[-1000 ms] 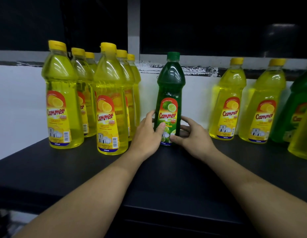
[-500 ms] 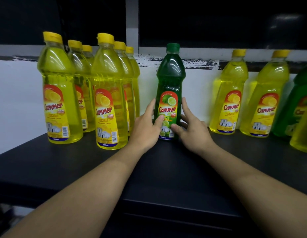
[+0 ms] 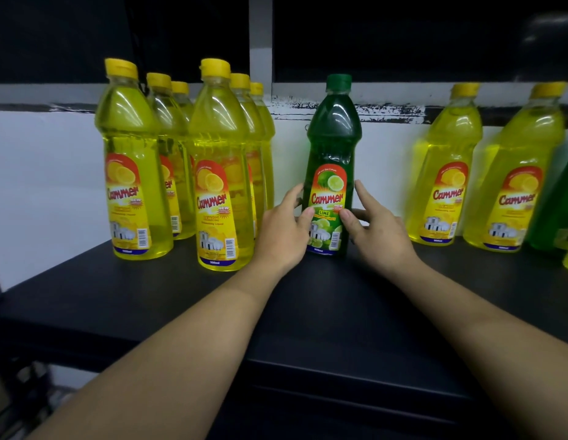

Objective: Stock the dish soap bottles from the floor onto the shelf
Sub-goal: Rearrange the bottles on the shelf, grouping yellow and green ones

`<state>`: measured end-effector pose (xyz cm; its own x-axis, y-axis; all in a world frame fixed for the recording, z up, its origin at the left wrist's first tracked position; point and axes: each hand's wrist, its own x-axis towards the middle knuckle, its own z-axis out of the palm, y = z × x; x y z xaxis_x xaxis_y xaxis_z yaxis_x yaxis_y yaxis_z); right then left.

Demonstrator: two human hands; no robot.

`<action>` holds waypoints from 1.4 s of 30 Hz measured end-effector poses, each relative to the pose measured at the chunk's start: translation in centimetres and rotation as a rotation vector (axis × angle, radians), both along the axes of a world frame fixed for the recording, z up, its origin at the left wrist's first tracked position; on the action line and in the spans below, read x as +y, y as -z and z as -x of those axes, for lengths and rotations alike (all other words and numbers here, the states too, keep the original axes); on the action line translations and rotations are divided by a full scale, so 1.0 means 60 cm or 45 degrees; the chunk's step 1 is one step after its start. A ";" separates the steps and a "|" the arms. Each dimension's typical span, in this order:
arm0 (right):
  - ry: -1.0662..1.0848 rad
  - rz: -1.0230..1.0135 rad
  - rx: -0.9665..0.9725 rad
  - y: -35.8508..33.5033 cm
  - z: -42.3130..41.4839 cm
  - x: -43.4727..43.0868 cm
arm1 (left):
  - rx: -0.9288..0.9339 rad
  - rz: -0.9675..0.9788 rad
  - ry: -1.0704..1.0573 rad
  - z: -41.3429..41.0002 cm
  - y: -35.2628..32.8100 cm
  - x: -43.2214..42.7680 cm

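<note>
A green lime dish soap bottle with a green cap stands upright on the black shelf, near the back wall. My left hand lies against its left side, fingers straight, thumb tip touching the label. My right hand is at its right side with fingers spread and straight, thumb tip on the label and index finger slightly off the bottle. Neither hand wraps round it.
Several yellow lemon bottles stand in two rows to the left of the green one. Two more yellow bottles stand to the right, and another green bottle is cut off at the right edge. The shelf front is bare.
Both hands gripped the green bottle's base a second ago; their fingers have since straightened and loosened. The bottle stands slightly further back on the shelf.
</note>
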<state>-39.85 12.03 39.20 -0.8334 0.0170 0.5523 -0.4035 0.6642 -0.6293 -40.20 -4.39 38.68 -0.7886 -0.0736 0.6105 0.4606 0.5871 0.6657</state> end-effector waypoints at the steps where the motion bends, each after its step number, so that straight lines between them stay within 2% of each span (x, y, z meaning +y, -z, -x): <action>1: 0.016 0.010 -0.018 -0.002 -0.003 0.001 | 0.009 0.010 -0.014 -0.003 -0.002 0.001; 4: 0.057 0.005 -0.114 -0.005 -0.017 0.013 | 0.014 0.006 -0.047 -0.021 -0.013 0.010; 8: 0.084 -0.199 -0.251 -0.012 -0.062 0.061 | 0.062 0.108 -0.035 -0.066 -0.022 0.025; 14: 0.298 -0.396 -0.204 -0.030 -0.158 0.220 | 0.078 0.355 -0.021 -0.104 -0.027 0.086; 18: 0.443 -0.410 -0.236 -0.035 -0.209 0.320 | 0.150 0.334 -0.209 -0.113 -0.026 0.162; 20: 0.496 -0.407 -0.236 -0.034 -0.228 0.364 | 0.137 0.290 -0.156 -0.121 -0.030 0.210; 22: 0.542 -0.397 -0.223 -0.034 -0.244 0.402 | 0.092 0.368 0.008 -0.127 -0.031 0.259; 24: 0.584 -0.373 -0.224 -0.035 -0.257 0.435 | 0.015 0.556 0.200 -0.132 -0.032 0.306; 28: 0.637 -0.281 -0.226 -0.032 -0.259 0.488 | -0.323 0.703 0.506 -0.139 -0.020 0.369; 32: 0.668 -0.194 -0.213 -0.028 -0.236 0.510 | -0.427 0.963 0.425 -0.129 0.013 0.383; 37: 0.693 0.014 -0.137 -0.031 -0.178 0.516 | -0.416 0.950 0.433 -0.124 0.018 0.382; 42: 0.771 0.115 -0.104 -0.033 -0.118 0.507 | -0.380 0.908 0.426 -0.116 0.022 0.381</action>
